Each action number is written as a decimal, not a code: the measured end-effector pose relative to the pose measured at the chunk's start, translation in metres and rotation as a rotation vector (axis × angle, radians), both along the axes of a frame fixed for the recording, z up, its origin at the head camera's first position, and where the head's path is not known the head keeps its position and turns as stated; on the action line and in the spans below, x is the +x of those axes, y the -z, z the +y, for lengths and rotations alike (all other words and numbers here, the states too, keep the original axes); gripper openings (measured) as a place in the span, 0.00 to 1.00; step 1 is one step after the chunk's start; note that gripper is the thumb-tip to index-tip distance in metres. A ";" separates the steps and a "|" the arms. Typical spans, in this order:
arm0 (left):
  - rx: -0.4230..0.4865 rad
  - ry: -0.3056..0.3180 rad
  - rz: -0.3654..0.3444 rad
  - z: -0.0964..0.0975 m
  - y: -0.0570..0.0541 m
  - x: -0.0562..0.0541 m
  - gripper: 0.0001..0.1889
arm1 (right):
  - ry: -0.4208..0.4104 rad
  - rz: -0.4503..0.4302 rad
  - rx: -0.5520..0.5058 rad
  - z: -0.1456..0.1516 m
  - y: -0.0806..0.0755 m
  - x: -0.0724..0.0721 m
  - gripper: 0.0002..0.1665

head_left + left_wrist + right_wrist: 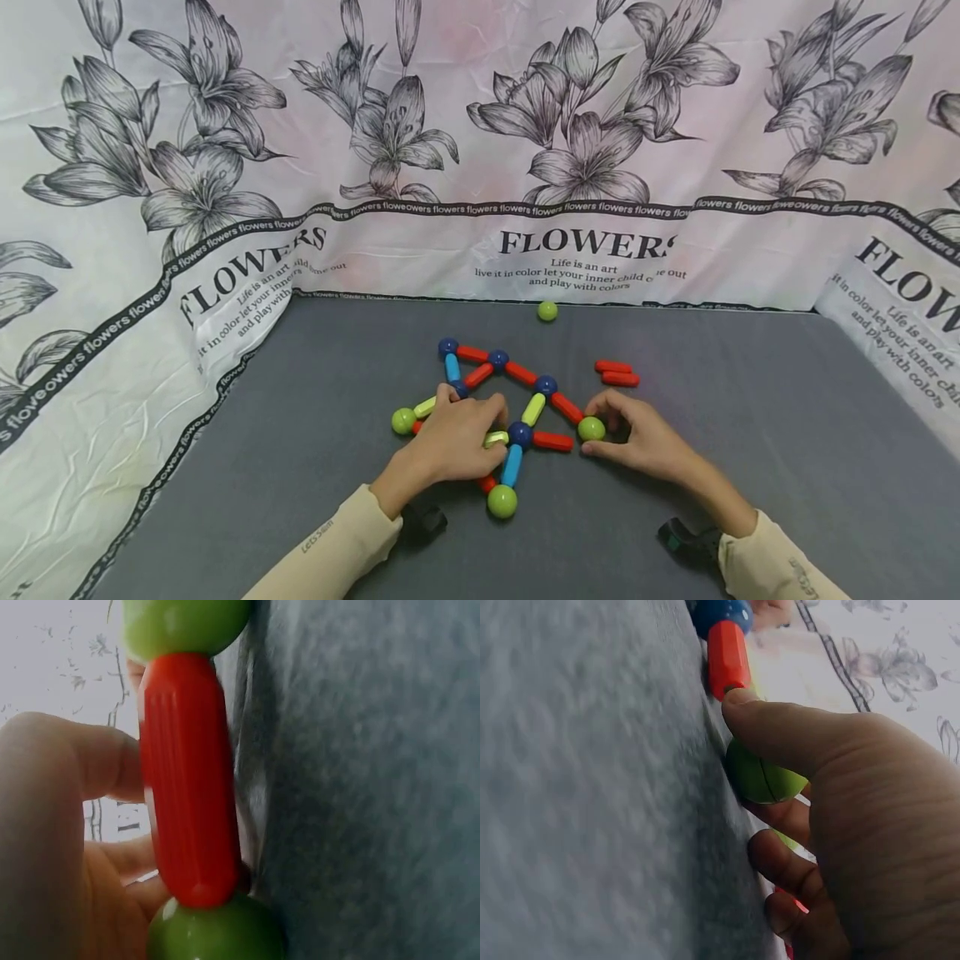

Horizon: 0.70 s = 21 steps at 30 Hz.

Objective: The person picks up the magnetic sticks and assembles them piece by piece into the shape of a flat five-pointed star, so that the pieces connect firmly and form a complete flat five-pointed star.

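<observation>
A flat frame of coloured magnetic building sticks and balls lies on the grey table. My right hand pinches a green ball between thumb and fingers, at the end of a red stick. Over the middle of the frame is my left hand, its fingers curled down round a yellow-green stick beside a blue ball. The palm hides part of the frame. In the left wrist view a red stick joins two green balls. The right wrist view shows the thumb across the green ball.
Two loose red sticks lie right of the frame, and a single green ball sits at the table's back edge. A free-ended red stick points toward the right hand. Flower-printed cloth stands behind the table.
</observation>
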<state>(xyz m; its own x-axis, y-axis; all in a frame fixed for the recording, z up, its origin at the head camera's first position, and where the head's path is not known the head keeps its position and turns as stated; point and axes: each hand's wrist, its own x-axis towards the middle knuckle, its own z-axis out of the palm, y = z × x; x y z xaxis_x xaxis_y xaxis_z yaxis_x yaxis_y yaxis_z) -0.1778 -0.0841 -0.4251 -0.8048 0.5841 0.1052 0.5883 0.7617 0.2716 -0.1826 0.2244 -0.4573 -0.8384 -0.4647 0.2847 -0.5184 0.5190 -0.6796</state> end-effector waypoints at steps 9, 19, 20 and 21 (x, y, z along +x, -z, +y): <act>-0.015 0.040 0.060 0.018 0.004 0.011 0.24 | -0.096 0.059 -0.022 -0.013 0.000 0.005 0.22; -0.024 0.017 0.014 0.022 0.007 0.015 0.12 | -0.184 0.050 -0.052 -0.023 0.001 0.010 0.21; -0.023 0.018 0.010 0.022 0.007 0.015 0.12 | -0.171 0.039 -0.050 -0.024 0.001 0.011 0.22; -0.022 0.020 0.006 0.022 0.007 0.015 0.12 | -0.154 0.026 -0.046 -0.024 0.001 0.012 0.23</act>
<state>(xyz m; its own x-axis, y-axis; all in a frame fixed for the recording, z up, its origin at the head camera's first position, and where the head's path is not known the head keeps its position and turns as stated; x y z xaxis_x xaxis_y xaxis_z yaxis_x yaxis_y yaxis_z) -0.1625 -0.0625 -0.4321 -0.7921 0.6026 0.0973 0.6054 0.7552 0.2514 -0.1708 0.2006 -0.4585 -0.7503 -0.5734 0.3290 -0.6072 0.4008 -0.6861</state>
